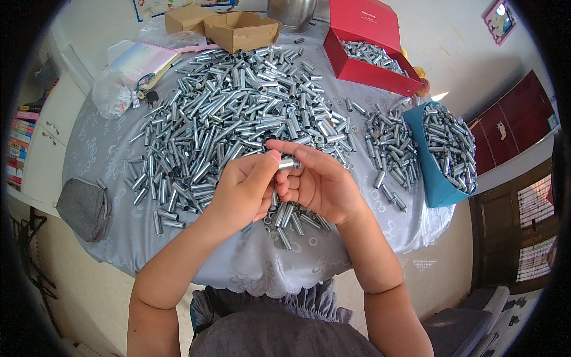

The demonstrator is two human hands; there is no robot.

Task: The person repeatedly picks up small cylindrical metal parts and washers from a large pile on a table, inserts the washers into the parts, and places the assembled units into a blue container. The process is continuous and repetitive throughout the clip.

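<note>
Above the table's near side, my left hand [247, 187] grips a short shiny metal sleeve [286, 164] with its thumb on top. My right hand [323, 183] curls around the sleeve's right end, palm towards me, with one finger stretched above it. A darker piece shows at that end, too small to name. Fingers hide the rest of the sleeve. Beyond the hands spreads a large heap of loose metal sleeves and bolts [241, 107]. Below my right hand lie several more sleeves [285, 218] and flat washers [312, 241].
Metal fasteners fill a teal bin [439, 196] and a red box [374, 80]; a smaller pile [392, 147] lies beside the bin. Cardboard boxes [243, 35] and a notebook [147, 62] are at the back. A grey pouch [84, 209] sits at the left edge of the cloth-covered table [267, 267].
</note>
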